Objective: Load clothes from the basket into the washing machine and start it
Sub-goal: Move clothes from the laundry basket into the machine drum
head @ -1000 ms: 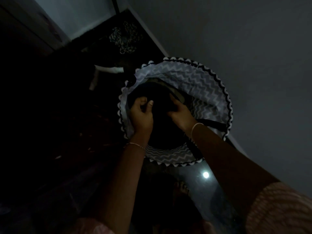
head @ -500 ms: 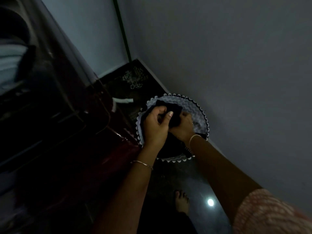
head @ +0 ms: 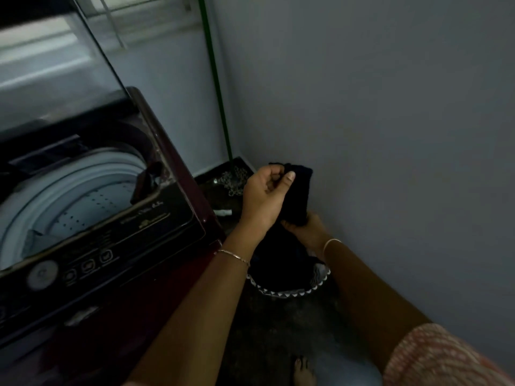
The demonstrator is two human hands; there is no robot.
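Above one basket [head: 289,292], left hand [head: 262,197], right hand [head: 308,231] grip one garment [head: 298,192]

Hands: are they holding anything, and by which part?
Both hold a dark garment: the left hand pinches its top edge, the right hand grips it lower down.

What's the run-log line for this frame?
left hand: grips dark garment top | right hand: grips its lower end | dark garment: above basket | washing machine: lid up
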